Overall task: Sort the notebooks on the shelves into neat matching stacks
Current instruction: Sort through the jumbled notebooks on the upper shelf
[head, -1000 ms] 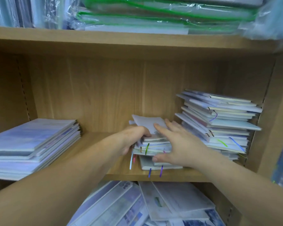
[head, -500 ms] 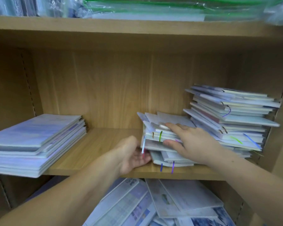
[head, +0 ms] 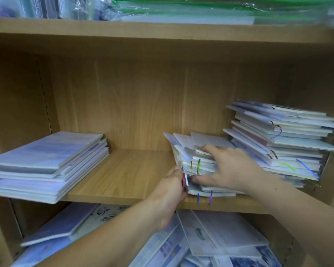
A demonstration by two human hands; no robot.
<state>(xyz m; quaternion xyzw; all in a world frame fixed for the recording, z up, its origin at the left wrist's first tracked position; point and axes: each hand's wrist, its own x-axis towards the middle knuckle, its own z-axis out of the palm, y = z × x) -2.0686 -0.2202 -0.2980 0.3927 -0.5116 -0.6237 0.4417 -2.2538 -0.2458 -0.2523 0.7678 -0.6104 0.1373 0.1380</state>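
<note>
small pile [head: 199, 164] lies askew, just left of the tall stack [head: 281, 139]. right hand [head: 231, 170], on the side nearer the tall stack, is spread, fingers on top and thumb low, pinching the upper notebooks. left hand [head: 172, 189] touches the edge farthest from the tall stack; grip unclear. judgement: square the edges between both hands before lifting.

Single head-worn view, close, facing forward and slightly down into the wooden shelf [head: 123, 182].
</note>
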